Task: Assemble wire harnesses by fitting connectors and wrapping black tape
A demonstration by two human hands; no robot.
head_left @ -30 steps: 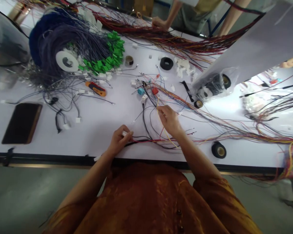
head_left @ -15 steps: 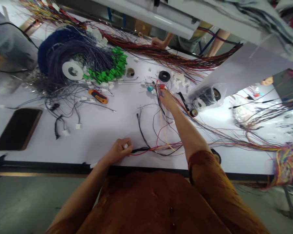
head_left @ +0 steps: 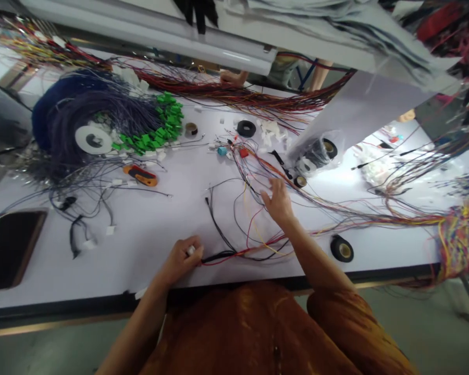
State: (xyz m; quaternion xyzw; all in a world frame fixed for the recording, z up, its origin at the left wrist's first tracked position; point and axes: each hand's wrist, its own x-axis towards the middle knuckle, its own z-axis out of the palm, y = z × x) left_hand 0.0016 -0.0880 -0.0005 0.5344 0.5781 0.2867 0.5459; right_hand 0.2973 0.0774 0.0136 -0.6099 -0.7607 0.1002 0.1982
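Note:
My left hand is closed around the end of a wire harness near the table's front edge, and a small white connector shows between its fingers. Red, black and yellow wires run from it to the right across the white table. Above these wires my right hand hovers with its fingers apart and nothing in them. Beyond it lie a red connector and a teal connector on wire ends. A black tape roll lies right of my right forearm.
An orange utility knife lies left of the middle. Behind it is a coil of dark blue wires with green connectors. A dark flat block sits at the left. At the back, a co-worker's hand is by red wires.
My right hand has drawn back from the red connector toward me and opened. My left hand keeps its grip. The view has shifted slightly to the right.

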